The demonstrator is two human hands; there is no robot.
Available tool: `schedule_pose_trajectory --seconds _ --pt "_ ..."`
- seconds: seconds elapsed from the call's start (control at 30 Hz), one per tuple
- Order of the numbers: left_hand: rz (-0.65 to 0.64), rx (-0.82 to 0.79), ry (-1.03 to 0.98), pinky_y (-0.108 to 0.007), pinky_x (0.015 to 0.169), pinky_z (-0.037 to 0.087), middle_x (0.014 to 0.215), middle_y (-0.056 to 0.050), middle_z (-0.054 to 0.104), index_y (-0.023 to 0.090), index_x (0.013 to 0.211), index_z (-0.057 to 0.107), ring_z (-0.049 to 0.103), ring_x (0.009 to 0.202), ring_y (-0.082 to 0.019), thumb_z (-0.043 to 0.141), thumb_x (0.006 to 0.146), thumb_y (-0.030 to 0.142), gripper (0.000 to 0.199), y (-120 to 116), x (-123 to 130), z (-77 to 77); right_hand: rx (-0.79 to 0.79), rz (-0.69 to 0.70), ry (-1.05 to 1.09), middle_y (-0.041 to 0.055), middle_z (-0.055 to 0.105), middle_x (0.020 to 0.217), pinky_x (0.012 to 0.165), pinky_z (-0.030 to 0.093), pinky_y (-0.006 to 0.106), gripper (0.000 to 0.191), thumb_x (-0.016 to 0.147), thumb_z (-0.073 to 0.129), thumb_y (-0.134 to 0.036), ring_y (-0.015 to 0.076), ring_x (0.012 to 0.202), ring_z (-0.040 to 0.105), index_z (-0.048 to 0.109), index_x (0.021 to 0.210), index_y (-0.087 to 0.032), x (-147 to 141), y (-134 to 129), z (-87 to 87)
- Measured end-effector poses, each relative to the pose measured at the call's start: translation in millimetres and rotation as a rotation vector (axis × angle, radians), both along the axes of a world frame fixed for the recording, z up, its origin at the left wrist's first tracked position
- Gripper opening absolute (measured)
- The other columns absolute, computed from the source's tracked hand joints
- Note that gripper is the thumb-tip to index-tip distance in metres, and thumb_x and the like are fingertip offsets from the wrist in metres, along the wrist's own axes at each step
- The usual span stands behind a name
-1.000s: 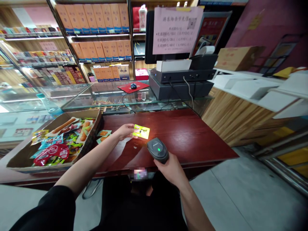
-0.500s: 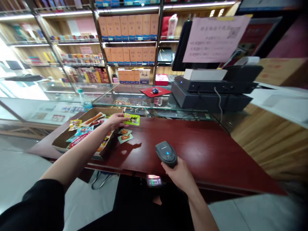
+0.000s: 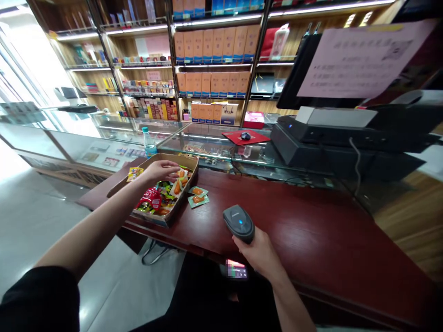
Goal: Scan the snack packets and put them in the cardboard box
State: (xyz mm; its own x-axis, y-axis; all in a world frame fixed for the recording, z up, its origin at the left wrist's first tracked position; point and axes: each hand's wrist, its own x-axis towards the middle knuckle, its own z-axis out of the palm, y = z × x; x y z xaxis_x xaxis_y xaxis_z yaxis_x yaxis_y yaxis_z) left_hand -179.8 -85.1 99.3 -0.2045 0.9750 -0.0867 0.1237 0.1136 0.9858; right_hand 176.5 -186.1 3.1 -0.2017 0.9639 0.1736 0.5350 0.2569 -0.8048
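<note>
My left hand point(image 3: 161, 171) hovers over an open cardboard box point(image 3: 164, 218) of snack packets, its fingers stretched out and nothing visibly gripped; its underside is hidden. Just below the fingertips are clear packets with orange sausage-like pieces point(image 3: 179, 183). A red packet point(image 3: 149, 199) lies nearer the front of the box, and a yellow packet point(image 3: 134, 173) at its left side. Beside the box, small packets of orange snacks point(image 3: 198, 199) rest on the dark red table. My right hand point(image 3: 259, 252) is wrapped around the handle of a grey barcode scanner point(image 3: 239, 222), raised over the table's front, its blue light on.
Behind the table point(image 3: 304, 230) runs a glass display counter point(image 3: 207, 133) with a water bottle point(image 3: 148, 144) and a mouse point(image 3: 245, 136) on a red mat. A black register with a monitor point(image 3: 301, 69) stands at the right. A lit phone screen point(image 3: 236, 269) shows below the table edge.
My left hand has gone from beside the box to over it, and the green packet it held is out of its fingers. My view has turned left; the scanner stays in my right hand.
</note>
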Motion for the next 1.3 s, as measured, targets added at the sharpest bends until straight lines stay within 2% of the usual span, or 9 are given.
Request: schedule_pose_trajectory --seconds 0.17,0.3,0.37,0.47,0.67,0.77,0.97,1.1,1.3 --pt "-0.171 0.107 0.614 -0.035 0.089 0.054 0.095 -0.01 0.072 0.019 0.095 0.075 0.07 0.09 -0.026 0.082 0.069 0.029 0.029 -3.5 76.4 -47.6 -0.036 -0.037 0.03 0.0058 0.07 0.063 0.057 0.051 0.028 0.013 0.077 0.06 -0.031 0.0222 0.062 0.069 0.062 0.08 -0.019 8.2 -4.0 0.4" --pt "-0.107 0.038 1.12 -0.041 0.098 0.045 0.122 -0.022 0.061 0.015 0.12 0.065 0.06 0.114 -0.035 0.071 0.081 0.03 0.042 -7.6 117.6 -90.4 -0.038 -0.071 0.044 0.0075 0.073 0.072 0.06 0.051 0.028 0.013 0.076 0.061 -0.031 0.023 0.068 0.07 0.063 0.078 -0.018 20.1 -10.7 4.9" --pt "-0.055 -0.057 1.249 -0.04 0.092 0.047 0.122 -0.023 0.059 0.012 0.126 0.058 0.06 0.112 -0.035 0.062 0.088 0.033 0.044 -8.0 132.3 -106.9 -0.051 -0.101 0.043 0.0073 0.073 0.072 0.06 0.05 0.028 0.014 0.076 0.062 -0.031 0.0235 0.069 0.07 0.064 0.079 -0.018 29.6 -14.8 4.7" --pt "-0.06 0.022 1.296 -0.036 0.088 0.047 0.116 -0.019 0.061 0.014 0.124 0.055 0.061 0.108 -0.029 0.05 0.096 0.032 0.034 -9.6 163.9 -124.2 -0.09 -0.163 0.035 0.0071 0.072 0.066 0.056 0.049 0.027 0.016 0.077 0.062 -0.033 0.0242 0.066 0.07 0.065 0.08 -0.018 46.4 -20.7 0.8" --pt "-0.286 0.368 1.07 -0.031 0.086 0.047 0.115 -0.012 0.064 0.021 0.114 0.059 0.061 0.103 -0.023 0.052 0.092 0.02 0.022 -20.2 259.9 -140.4 -0.084 -0.283 0.052 0.0055 0.07 0.058 0.055 0.05 0.028 0.02 0.077 0.062 -0.034 0.0244 0.059 0.07 0.069 0.086 -0.017 78.9 -30.2 -6.1" --pt "-0.295 0.403 0.826 -0.032 0.086 0.047 0.106 -0.011 0.068 0.019 0.105 0.064 0.063 0.097 -0.023 0.057 0.087 0.018 0.019 -15.5 280.6 -138.7 -0.084 -0.348 0.08 0.0055 0.071 0.059 0.056 0.051 0.029 0.02 0.077 0.063 -0.034 0.0251 0.061 0.071 0.069 0.087 -0.018 93.3 -36.4 -7.0" --pt "-0.154 0.193 0.054 -0.03 0.081 0.051 0.093 -0.009 0.077 0.015 0.091 0.075 0.069 0.085 -0.02 0.07 0.079 0.036 0.025 13.3 260.8 -133.7 -0.055 -0.376 0.083 0.009 0.077 0.077 0.068 0.054 0.03 0.017 0.077 0.064 -0.03 0.0267 0.079 0.074 0.069 0.088 -0.018 102.7 -43.5 -6.4" --pt "-0.068 0.141 -0.145 -0.029 0.076 0.052 0.09 -0.009 0.078 0.014 0.091 0.079 0.07 0.08 -0.02 0.081 0.066 0.041 0.037 15.8 244.2 -136.3 -0.008 -0.324 0.105 0.0088 0.078 0.089 0.075 0.054 0.029 0.016 0.076 0.064 -0.025 0.0255 0.087 0.074 0.07 0.09 -0.019 89.3 -41.4 -1.9" --pt "-0.156 0.003 -0.4 -0.028 0.065 0.055 0.083 -0.009 0.076 0.012 0.089 0.077 0.069 0.069 -0.017 0.093 0.047 0.04 0.053 6.0 236.1 -130.6 -0.014 -0.272 0.1 0.008 0.078 0.094 0.078 0.054 0.029 0.019 0.074 0.064 -0.021 0.0254 0.091 0.074 0.071 0.093 -0.019 70.1 -40.8 2.7"
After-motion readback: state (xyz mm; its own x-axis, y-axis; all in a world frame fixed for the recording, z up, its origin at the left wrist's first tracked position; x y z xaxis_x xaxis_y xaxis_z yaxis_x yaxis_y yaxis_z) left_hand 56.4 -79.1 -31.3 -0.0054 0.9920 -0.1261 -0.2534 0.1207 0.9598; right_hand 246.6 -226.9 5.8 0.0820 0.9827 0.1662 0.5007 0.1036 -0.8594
